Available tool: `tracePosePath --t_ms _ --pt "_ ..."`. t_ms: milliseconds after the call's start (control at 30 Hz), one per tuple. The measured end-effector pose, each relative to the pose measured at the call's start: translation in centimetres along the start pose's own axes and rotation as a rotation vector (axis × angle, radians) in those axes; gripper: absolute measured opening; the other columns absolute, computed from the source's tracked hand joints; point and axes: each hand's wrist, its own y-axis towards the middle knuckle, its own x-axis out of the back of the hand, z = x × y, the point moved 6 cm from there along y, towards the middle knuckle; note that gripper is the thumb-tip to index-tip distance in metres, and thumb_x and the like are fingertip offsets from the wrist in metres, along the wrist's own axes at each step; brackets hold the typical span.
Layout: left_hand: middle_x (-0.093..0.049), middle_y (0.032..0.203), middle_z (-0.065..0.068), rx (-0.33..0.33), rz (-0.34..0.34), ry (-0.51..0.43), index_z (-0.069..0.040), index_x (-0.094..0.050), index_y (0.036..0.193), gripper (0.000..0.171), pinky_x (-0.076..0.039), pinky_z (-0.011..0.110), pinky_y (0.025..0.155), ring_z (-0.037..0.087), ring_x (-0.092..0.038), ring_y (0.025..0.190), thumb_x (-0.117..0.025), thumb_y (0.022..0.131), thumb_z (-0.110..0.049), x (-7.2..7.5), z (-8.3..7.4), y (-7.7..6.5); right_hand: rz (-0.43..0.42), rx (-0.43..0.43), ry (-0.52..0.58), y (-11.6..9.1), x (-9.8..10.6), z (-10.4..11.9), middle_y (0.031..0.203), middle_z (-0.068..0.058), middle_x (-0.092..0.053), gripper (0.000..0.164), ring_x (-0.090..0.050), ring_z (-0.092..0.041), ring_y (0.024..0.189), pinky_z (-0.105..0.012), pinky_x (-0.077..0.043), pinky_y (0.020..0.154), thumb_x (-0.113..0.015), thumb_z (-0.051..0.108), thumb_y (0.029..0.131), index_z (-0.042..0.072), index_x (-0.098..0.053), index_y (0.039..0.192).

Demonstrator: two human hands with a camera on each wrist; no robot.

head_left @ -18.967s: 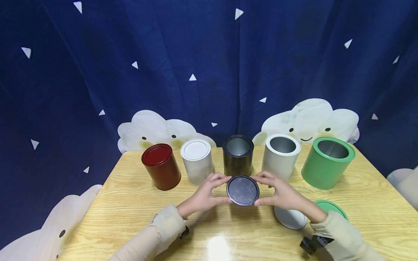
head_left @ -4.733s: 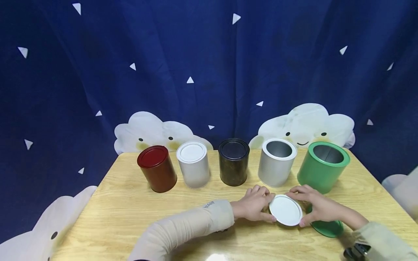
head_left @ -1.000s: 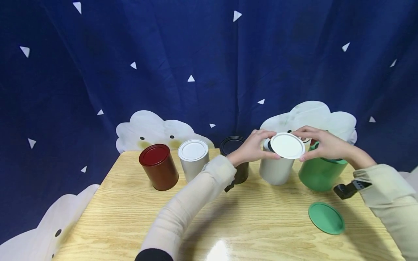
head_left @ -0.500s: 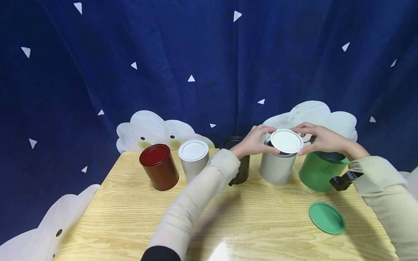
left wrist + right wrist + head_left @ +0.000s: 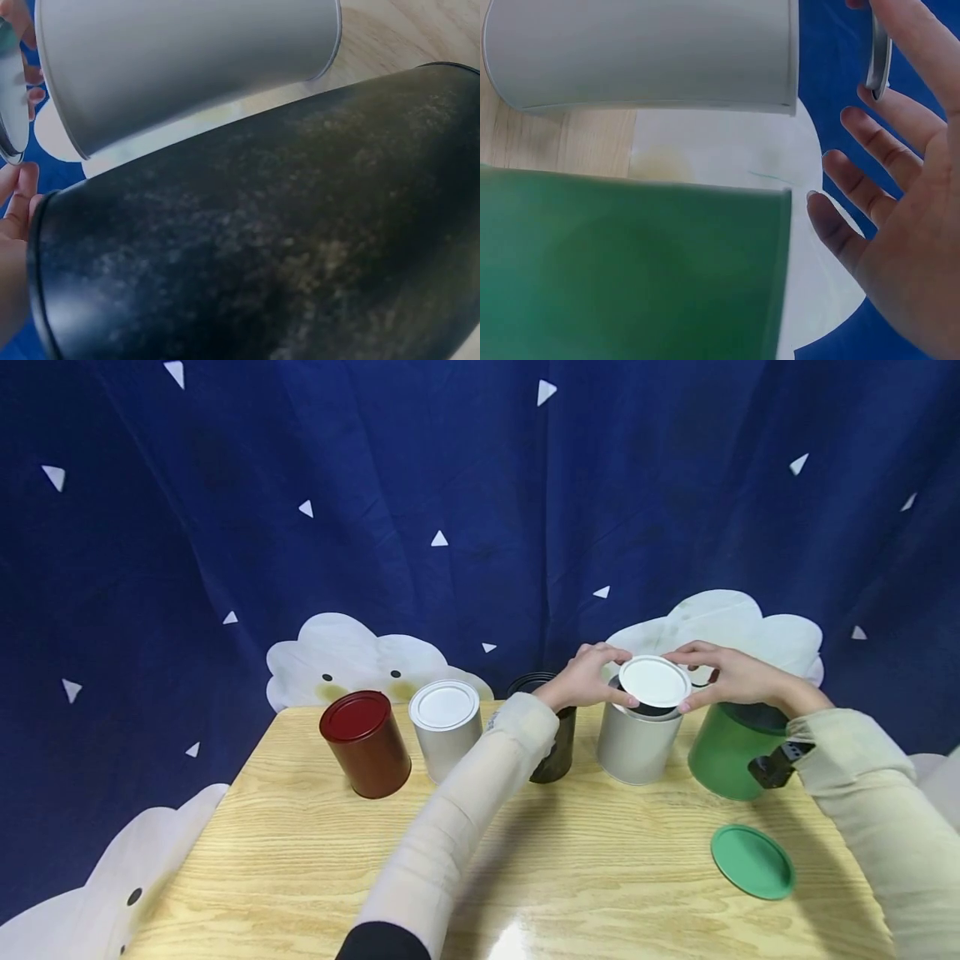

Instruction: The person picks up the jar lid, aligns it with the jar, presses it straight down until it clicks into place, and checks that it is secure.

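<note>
Between both hands a round white lid (image 5: 656, 681) is held just above the mouth of a white can (image 5: 636, 747), whose dark opening shows below the lid's front edge. My left hand (image 5: 589, 677) pinches the lid's left edge between thumb and fingers. At its right edge my right hand (image 5: 731, 677) pinches it likewise, the other fingers spread in the right wrist view. That view also shows a gap between the lid (image 5: 880, 60) and the can's rim. A black can (image 5: 553, 752) stands behind the left wrist, and a green can (image 5: 731, 756) under the right wrist.
A dark red can (image 5: 367, 747) and another white can (image 5: 446, 727), both with lids on, stand at the left of the row. A green lid (image 5: 752, 862) lies on the wooden table (image 5: 300, 877) at front right. A blue curtain (image 5: 375, 527) hangs behind.
Earlier, the black lid was held in both hands, and now it sits on the black can. The white lid was lifted from the table, carried over the white can, and has lowered slightly since half a second ago.
</note>
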Motion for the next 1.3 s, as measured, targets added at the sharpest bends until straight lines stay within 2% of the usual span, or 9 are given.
tracePosePath --t_ms 200,467,633,800,933,1100,1300 --pt "-0.056 0.118 0.001 0.023 0.029 0.038 -0.008 -0.054 0.127 0.069 -0.027 0.021 0.093 0.017 -0.038 0.113 -0.08 0.068 -0.034 -0.4 0.5 0.4 0.032 -0.032 0.02 0.3 -0.4 -0.4 0.122 -0.016 -0.048 0.071 -0.043 -0.023 0.102 -0.036 -0.042 0.069 -0.079 0.022 0.068 -0.002 -0.049 0.128" --pt "-0.055 0.121 -0.001 0.075 0.061 0.087 -0.013 -0.055 0.126 0.067 -0.032 0.032 0.089 0.019 -0.039 0.114 -0.079 0.068 -0.037 -1.0 1.4 0.6 0.079 -0.041 0.05 0.8 -1.3 -1.0 0.123 -0.019 -0.045 0.071 -0.042 -0.033 0.109 -0.042 -0.043 0.073 -0.078 0.023 0.069 -0.003 -0.048 0.128" --pt "-0.056 0.119 -0.003 0.081 0.073 0.1 -0.014 -0.057 0.124 0.064 -0.032 0.03 0.085 0.018 -0.04 0.111 -0.078 0.068 -0.038 -1.3 1.6 0.7 0.098 -0.05 0.056 1.1 -1.6 -1.4 0.124 -0.02 -0.044 0.072 -0.04 -0.035 0.112 -0.045 -0.042 0.076 -0.079 0.02 0.068 -0.006 -0.048 0.127" --pt "-0.058 0.115 -0.003 0.068 0.094 0.096 -0.013 -0.059 0.121 0.062 -0.031 0.028 0.085 0.017 -0.042 0.109 -0.079 0.068 -0.037 -1.4 1.5 0.8 0.124 -0.068 0.057 1.0 -1.8 -1.5 0.126 -0.023 -0.042 0.074 -0.037 -0.04 0.116 -0.058 -0.035 0.085 -0.078 0.021 0.068 -0.007 -0.046 0.128" --pt "-0.058 0.117 -0.002 0.062 0.118 0.078 -0.012 -0.059 0.12 0.06 -0.03 0.026 0.088 0.017 -0.044 0.109 -0.079 0.069 -0.035 -1.5 1.5 0.9 0.165 -0.119 0.07 0.9 -1.9 -1.6 0.128 -0.024 -0.039 0.076 -0.033 -0.043 0.118 -0.062 -0.027 0.09 -0.078 0.024 0.069 -0.005 -0.044 0.131" --pt "-0.058 0.12 -0.002 0.072 0.156 0.063 -0.012 -0.06 0.119 0.057 -0.03 0.026 0.089 0.019 -0.045 0.111 -0.078 0.07 -0.034 -1.6 1.7 1.1 0.202 -0.158 0.07 1.0 -2.1 -1.8 0.13 -0.024 -0.037 0.077 -0.031 -0.044 0.12 -0.063 -0.025 0.091 -0.077 0.027 0.07 -0.002 -0.043 0.133" --pt "-0.058 0.119 -0.004 0.099 0.167 0.068 -0.014 -0.061 0.118 0.055 -0.032 0.025 0.084 0.018 -0.044 0.106 -0.077 0.07 -0.036 -1.6 1.8 1.0 0.204 -0.129 0.026 1.1 -2.1 -1.7 0.128 -0.024 -0.041 0.076 -0.035 -0.042 0.118 -0.06 -0.028 0.09 -0.076 0.027 0.07 -0.002 -0.044 0.132"
